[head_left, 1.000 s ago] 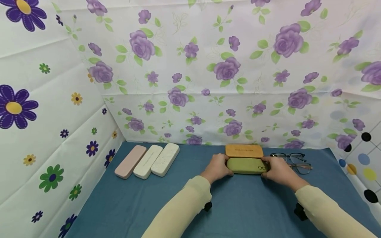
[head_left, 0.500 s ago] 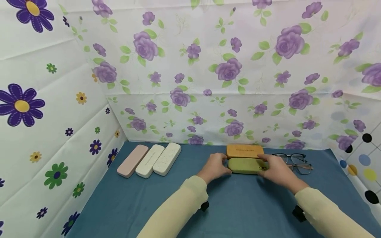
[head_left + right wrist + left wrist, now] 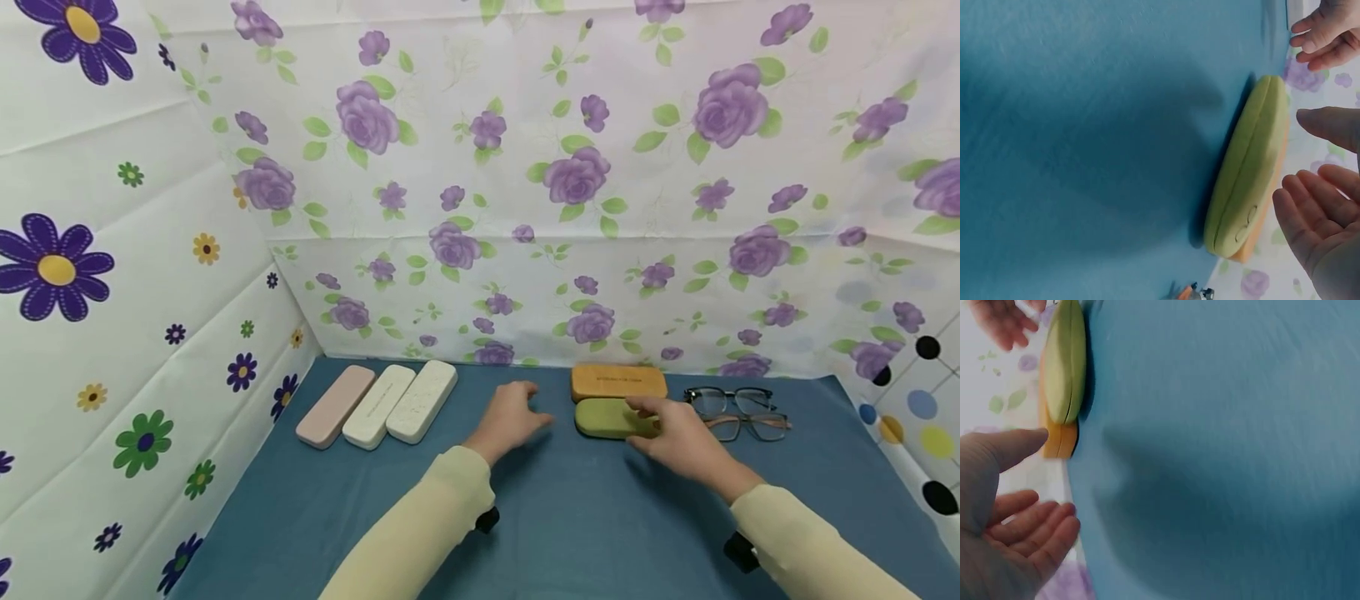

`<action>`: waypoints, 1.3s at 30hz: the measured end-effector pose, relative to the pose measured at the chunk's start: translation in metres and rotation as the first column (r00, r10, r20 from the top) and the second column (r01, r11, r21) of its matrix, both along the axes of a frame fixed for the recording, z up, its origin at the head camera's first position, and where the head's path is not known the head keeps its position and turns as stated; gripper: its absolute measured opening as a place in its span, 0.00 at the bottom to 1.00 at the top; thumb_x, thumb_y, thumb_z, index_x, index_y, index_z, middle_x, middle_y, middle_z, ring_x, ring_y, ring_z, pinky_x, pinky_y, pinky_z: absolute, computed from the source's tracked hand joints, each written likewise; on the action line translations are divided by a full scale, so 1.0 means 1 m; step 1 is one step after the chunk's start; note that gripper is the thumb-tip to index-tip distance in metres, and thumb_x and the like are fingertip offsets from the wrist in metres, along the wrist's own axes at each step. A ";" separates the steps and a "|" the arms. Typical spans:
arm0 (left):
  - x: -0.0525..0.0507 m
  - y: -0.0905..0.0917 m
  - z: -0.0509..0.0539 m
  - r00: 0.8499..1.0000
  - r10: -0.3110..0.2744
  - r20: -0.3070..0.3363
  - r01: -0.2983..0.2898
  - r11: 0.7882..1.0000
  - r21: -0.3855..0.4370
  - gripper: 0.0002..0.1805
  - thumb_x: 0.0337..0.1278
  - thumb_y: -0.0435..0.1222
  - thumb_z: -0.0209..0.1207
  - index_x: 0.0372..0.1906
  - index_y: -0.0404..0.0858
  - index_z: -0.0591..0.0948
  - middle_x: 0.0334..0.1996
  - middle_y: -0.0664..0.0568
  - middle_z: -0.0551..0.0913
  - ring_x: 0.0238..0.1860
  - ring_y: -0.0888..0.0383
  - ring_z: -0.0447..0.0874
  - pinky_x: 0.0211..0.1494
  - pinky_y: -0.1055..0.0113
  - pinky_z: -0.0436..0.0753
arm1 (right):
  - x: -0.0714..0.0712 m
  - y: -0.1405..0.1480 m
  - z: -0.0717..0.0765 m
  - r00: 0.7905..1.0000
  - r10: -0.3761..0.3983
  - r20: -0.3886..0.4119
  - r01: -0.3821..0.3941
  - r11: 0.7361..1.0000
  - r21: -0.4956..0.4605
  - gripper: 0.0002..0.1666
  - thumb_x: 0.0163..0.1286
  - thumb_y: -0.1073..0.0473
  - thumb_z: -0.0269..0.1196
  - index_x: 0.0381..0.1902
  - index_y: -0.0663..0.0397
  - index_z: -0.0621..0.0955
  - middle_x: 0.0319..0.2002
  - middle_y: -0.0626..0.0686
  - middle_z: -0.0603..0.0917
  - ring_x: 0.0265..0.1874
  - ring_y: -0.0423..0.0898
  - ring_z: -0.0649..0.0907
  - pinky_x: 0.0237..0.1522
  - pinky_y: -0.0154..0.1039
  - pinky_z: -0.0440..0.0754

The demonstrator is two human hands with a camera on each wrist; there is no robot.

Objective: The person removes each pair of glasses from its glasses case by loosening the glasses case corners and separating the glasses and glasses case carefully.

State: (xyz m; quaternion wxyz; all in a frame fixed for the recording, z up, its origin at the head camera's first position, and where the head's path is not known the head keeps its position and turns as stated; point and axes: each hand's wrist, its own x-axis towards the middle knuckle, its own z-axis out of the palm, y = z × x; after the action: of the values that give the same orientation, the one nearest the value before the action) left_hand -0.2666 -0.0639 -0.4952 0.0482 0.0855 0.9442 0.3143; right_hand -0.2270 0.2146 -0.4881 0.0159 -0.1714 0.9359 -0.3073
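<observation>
A green glasses case (image 3: 603, 418) lies directly in front of an orange case (image 3: 618, 382) on the blue cloth. My left hand (image 3: 510, 419) is to the left of the green case, fingers apart and holding nothing; the left wrist view shows its thumb and relaxed fingers (image 3: 1029, 531) away from the cases. My right hand (image 3: 682, 440) hovers over the right end of the green case and hides part of it. In the right wrist view the right hand (image 3: 1325, 206) has its fingers spread beside the green case (image 3: 1244, 169), with a gap between them.
On the left of the blue cloth (image 3: 555, 517) lie a pink case (image 3: 335, 407), a white case (image 3: 378, 407) and a speckled white case (image 3: 422, 402), side by side. Dark-framed glasses (image 3: 727, 400) and another pair (image 3: 746, 427) lie right of the green case. Floral sheets stand behind and left.
My left hand has come off the green case and moved left. The right hand has let go of the case's right end and shifted slightly left. The cases stay together.
</observation>
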 end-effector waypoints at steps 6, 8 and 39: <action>-0.009 -0.042 0.008 0.984 0.168 -0.064 -0.174 0.980 -0.097 0.30 0.47 0.46 0.67 0.55 0.36 0.78 0.48 0.45 0.83 0.42 0.52 0.84 0.43 0.58 0.81 | 0.007 -0.006 -0.008 0.999 0.024 0.034 -0.022 0.998 -0.064 0.32 0.57 0.54 0.69 0.60 0.49 0.75 0.54 0.52 0.81 0.51 0.52 0.81 0.45 0.49 0.81; -0.011 -0.058 0.009 0.972 0.212 -0.107 -0.226 0.964 -0.144 0.27 0.46 0.46 0.67 0.51 0.34 0.79 0.43 0.44 0.83 0.39 0.51 0.83 0.41 0.57 0.81 | 0.008 -0.007 -0.011 0.998 0.036 0.050 -0.032 0.996 -0.083 0.32 0.56 0.54 0.70 0.60 0.50 0.75 0.55 0.52 0.81 0.52 0.51 0.81 0.47 0.48 0.80; -0.011 -0.127 -0.008 0.877 0.414 -0.244 -0.480 0.767 -0.425 0.32 0.44 0.48 0.67 0.46 0.26 0.75 0.40 0.34 0.74 0.46 0.38 0.72 0.51 0.45 0.73 | 0.014 -0.012 -0.025 0.993 0.083 0.080 -0.082 0.997 -0.016 0.28 0.54 0.51 0.71 0.54 0.45 0.80 0.50 0.47 0.83 0.47 0.47 0.83 0.44 0.45 0.81</action>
State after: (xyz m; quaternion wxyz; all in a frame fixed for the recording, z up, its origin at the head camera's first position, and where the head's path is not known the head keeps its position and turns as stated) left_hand -0.2777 -0.1905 -0.5031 -0.0731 -0.1355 0.9856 0.0701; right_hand -0.2126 0.2024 -0.5130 0.0653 -0.1976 0.9247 -0.3188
